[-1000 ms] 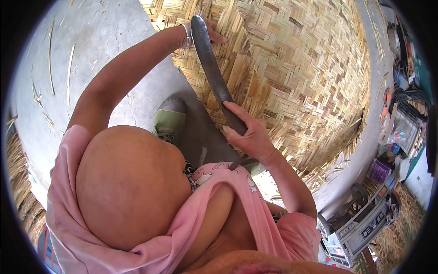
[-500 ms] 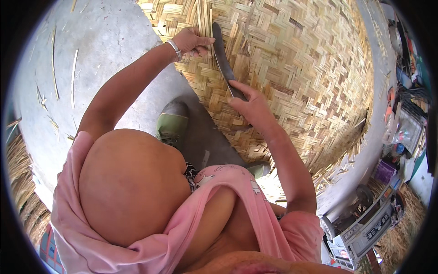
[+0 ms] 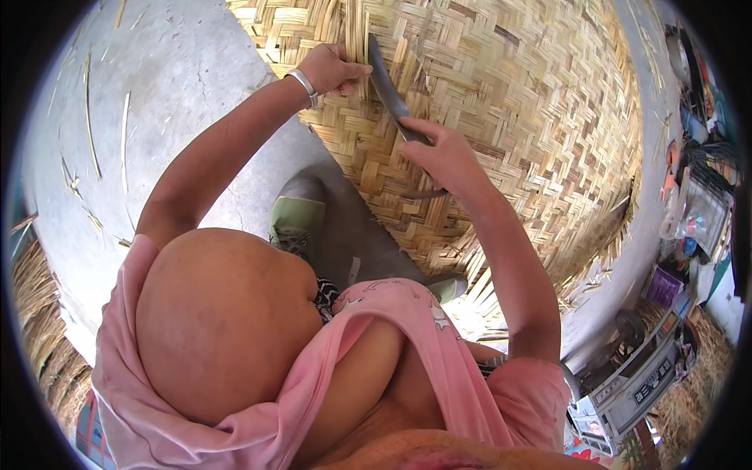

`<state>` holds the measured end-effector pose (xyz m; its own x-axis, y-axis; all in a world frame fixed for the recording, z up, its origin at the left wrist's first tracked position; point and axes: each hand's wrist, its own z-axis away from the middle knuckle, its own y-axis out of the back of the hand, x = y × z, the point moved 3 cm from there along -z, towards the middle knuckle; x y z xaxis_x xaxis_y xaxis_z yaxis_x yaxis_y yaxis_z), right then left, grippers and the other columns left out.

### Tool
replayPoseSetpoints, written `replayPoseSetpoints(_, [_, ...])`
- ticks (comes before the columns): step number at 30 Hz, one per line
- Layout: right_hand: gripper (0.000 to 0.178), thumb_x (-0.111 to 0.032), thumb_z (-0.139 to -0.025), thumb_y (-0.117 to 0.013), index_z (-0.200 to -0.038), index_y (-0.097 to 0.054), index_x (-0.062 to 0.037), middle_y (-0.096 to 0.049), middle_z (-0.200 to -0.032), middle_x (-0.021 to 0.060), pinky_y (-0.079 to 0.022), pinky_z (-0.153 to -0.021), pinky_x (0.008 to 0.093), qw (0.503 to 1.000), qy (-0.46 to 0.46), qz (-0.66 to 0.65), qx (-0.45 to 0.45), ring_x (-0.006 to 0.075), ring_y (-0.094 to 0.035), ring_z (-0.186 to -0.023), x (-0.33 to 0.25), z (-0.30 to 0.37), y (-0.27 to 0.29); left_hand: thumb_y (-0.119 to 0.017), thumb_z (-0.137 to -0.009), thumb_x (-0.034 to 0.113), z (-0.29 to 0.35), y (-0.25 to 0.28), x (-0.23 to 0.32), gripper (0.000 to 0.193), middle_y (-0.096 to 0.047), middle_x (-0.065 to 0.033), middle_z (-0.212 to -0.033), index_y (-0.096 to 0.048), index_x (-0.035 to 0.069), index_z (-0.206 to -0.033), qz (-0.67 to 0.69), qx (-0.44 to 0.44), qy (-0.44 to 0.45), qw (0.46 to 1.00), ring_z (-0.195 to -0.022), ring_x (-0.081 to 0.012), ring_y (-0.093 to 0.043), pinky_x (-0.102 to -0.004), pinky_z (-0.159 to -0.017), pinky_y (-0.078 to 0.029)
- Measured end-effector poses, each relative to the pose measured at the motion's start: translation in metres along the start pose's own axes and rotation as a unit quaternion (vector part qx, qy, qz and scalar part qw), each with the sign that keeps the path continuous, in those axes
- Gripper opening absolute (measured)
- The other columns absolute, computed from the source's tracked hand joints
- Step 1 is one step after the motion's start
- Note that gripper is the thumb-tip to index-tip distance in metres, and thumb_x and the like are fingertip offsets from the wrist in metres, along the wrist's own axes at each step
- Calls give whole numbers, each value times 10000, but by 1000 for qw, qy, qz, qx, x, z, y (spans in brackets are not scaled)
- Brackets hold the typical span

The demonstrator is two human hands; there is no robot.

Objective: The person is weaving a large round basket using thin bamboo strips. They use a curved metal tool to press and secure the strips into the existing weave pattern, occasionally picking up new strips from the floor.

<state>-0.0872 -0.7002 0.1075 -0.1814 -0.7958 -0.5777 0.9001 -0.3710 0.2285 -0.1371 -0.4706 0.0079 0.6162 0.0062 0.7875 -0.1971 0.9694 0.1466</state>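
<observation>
A large woven mat of pale, flat split strips (image 3: 517, 102) lies on the floor ahead of me. My left hand (image 3: 335, 69), with a band at the wrist, is closed around a few upright strips (image 3: 357, 35) at the mat's left part. In my right hand (image 3: 446, 153) is a long, curved dark blade (image 3: 384, 78), gripped near its lower end. Its upper end lies against the strips, just right of my left fingertips. Below the right hand a thin, dark curved piece (image 3: 425, 194) shows; whether it belongs to the blade I cannot tell.
Loose strips (image 3: 125, 141) are scattered on the grey concrete floor (image 3: 196, 47) at left. A green shoe (image 3: 298, 211) stands by the mat's near edge. At right are a purple container (image 3: 664, 287), a parked vehicle (image 3: 630, 384) and assorted clutter. Dry straw (image 3: 43, 313) is heaped far left.
My right hand has shifted slightly up and to the right along with the blade. My left hand stays at almost the same spot, still holding the strips.
</observation>
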Motion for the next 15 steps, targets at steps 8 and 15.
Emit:
replayPoseSetpoints(8, [616, -353, -776, -652, -1362, -549, -192, -704, -946, 166, -517, -809, 404, 984, 51, 123, 116, 317, -679, -882, 27, -34, -25, -731, -877, 252, -7, -4, -3, 286, -669, -86, -692, -632, -16, -862, 27, -15, 2, 1000, -578, -131, -657, -244, -494, -511])
replayPoseSetpoints(15, [621, -372, -756, -669, -1328, -571, -151, -697, -922, 189, -520, -787, 388, 963, 105, 186, 162, 321, -679, -845, 22, -43, -19, -706, -894, 298, -22, -9, 15, 317, -634, -47, -655, -638, 11, -1009, 33, 20, 21, 999, -534, -98, -615, -227, -458, -483])
